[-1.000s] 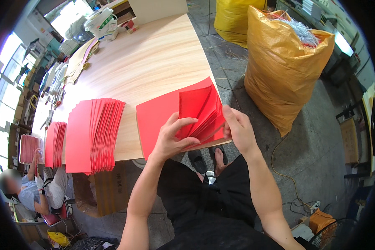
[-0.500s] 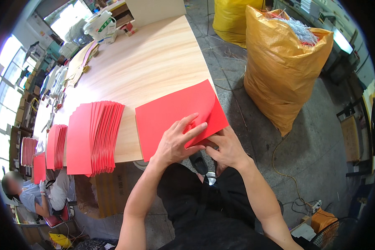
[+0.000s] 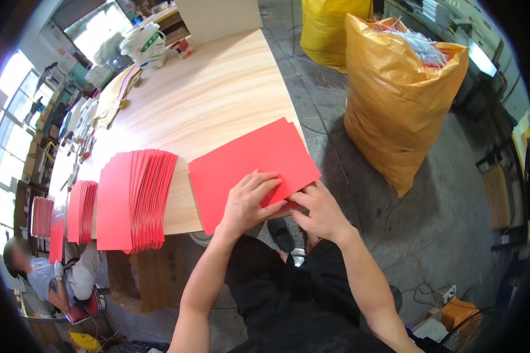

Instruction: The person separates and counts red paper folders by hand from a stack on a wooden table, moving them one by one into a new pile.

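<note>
A stack of red paper sheets lies at the table's near right corner, its top sheet nearly flat. My left hand rests on that sheet near the front edge. Its fingers are slightly bent, and red paper shows between them and the thumb. Close to its right, my right hand holds the front right edge of the red paper with bent fingers. Part of the right fingertips is hidden at the paper's edge, so how many sheets they hold cannot be seen.
Fanned red paper stacks stand left on the wooden table. A person sits at far left with a red sheet. A white bucket stands at the back. An orange sack is on the floor to the right.
The lifted, curved right part of the top red sheet has come down nearly flat. My left fingers have drawn closer together; my right hand stays at the edge.
</note>
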Action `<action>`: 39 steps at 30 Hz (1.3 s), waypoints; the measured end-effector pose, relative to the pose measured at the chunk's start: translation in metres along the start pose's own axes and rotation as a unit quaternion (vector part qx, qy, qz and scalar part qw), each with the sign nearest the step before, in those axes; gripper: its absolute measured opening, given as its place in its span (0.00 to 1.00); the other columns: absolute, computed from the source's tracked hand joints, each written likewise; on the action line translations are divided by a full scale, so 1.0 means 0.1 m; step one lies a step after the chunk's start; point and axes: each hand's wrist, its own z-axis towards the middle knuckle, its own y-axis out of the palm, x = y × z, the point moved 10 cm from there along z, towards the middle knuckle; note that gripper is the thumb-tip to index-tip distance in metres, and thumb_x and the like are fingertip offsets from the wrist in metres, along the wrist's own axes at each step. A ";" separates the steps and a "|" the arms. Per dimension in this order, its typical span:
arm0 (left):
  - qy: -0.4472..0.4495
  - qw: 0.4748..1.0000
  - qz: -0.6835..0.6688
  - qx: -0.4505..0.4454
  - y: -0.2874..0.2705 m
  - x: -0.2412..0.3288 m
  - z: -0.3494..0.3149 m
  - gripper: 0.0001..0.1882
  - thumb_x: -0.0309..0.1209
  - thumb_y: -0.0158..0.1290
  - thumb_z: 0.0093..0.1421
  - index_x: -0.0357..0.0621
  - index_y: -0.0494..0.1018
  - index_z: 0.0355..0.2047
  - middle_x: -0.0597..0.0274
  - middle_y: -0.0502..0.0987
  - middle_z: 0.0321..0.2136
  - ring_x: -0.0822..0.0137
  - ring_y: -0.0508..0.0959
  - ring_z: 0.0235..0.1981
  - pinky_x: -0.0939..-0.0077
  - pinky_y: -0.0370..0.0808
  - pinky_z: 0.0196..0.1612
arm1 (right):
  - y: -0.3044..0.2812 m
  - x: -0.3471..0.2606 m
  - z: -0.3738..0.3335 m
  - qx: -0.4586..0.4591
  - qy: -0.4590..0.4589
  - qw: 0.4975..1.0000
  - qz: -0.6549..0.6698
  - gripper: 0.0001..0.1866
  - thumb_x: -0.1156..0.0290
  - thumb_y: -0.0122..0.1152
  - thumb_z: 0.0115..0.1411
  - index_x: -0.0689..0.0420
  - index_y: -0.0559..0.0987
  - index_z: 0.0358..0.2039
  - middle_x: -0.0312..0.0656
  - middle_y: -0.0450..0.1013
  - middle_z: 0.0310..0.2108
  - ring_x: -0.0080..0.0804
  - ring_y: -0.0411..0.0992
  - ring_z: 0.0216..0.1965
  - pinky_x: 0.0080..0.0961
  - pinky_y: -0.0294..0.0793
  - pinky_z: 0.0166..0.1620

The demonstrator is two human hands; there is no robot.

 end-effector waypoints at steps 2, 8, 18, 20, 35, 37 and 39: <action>0.009 1.000 0.012 0.001 0.01 -0.01 0.00 0.23 0.41 0.74 0.54 0.44 0.85 0.48 0.57 0.85 0.53 0.51 0.84 0.54 0.56 0.82 0.58 | -0.13 0.13 -0.08 0.023 0.019 0.998 0.053 0.13 0.73 0.67 0.60 0.60 0.85 0.45 0.50 0.80 0.45 0.51 0.77 0.52 0.42 0.77 0.59; -0.016 1.000 -0.004 -0.011 -0.02 0.03 0.02 0.30 0.40 0.71 0.59 0.45 0.79 0.60 0.53 0.81 0.60 0.51 0.83 0.56 0.57 0.81 0.59 | -0.48 0.63 -0.30 -0.002 0.239 0.960 -0.147 0.18 0.60 0.67 0.69 0.63 0.80 0.30 0.51 0.78 0.33 0.54 0.79 0.38 0.43 0.79 0.42; -0.029 0.995 -0.097 -0.012 -0.07 -0.06 -0.02 0.19 0.25 0.56 0.69 0.54 0.81 0.58 0.48 0.76 0.65 0.44 0.80 0.59 0.54 0.80 0.59 | -0.42 -0.02 0.14 0.102 0.188 0.976 -0.036 0.20 0.63 0.72 0.67 0.59 0.73 0.25 0.49 0.73 0.24 0.52 0.75 0.26 0.42 0.73 0.30; -0.035 0.994 -0.100 -0.008 -0.05 -0.07 -0.01 0.17 0.24 0.56 0.68 0.56 0.83 0.54 0.49 0.76 0.65 0.45 0.81 0.59 0.53 0.80 0.59 | -0.23 0.04 0.12 0.153 0.116 0.977 -0.098 0.19 0.64 0.70 0.68 0.59 0.71 0.26 0.47 0.72 0.22 0.47 0.74 0.22 0.38 0.73 0.29; -0.018 0.996 -0.085 -0.001 -0.13 -0.01 0.00 0.29 0.47 0.78 0.50 0.57 0.85 0.51 0.54 0.79 0.60 0.52 0.83 0.55 0.56 0.81 0.56 | 0.08 0.56 0.08 0.093 0.330 0.807 0.481 0.19 0.62 0.63 0.74 0.53 0.75 0.24 0.32 0.73 0.18 0.21 0.75 0.20 0.19 0.68 0.23; -0.022 0.996 -0.081 -0.001 -0.12 -0.03 -0.01 0.28 0.46 0.78 0.49 0.57 0.85 0.51 0.54 0.79 0.59 0.52 0.84 0.54 0.56 0.82 0.55 | 0.07 0.54 0.08 0.082 0.342 0.806 0.476 0.20 0.62 0.62 0.74 0.53 0.74 0.23 0.33 0.73 0.19 0.22 0.75 0.20 0.20 0.71 0.26; -0.023 0.996 -0.089 0.000 -0.12 -0.06 -0.01 0.29 0.45 0.79 0.48 0.56 0.85 0.50 0.53 0.80 0.58 0.51 0.84 0.54 0.56 0.82 0.55 | 0.07 0.55 0.07 0.074 0.346 0.809 0.470 0.20 0.62 0.62 0.74 0.53 0.74 0.23 0.34 0.73 0.20 0.23 0.75 0.21 0.21 0.72 0.27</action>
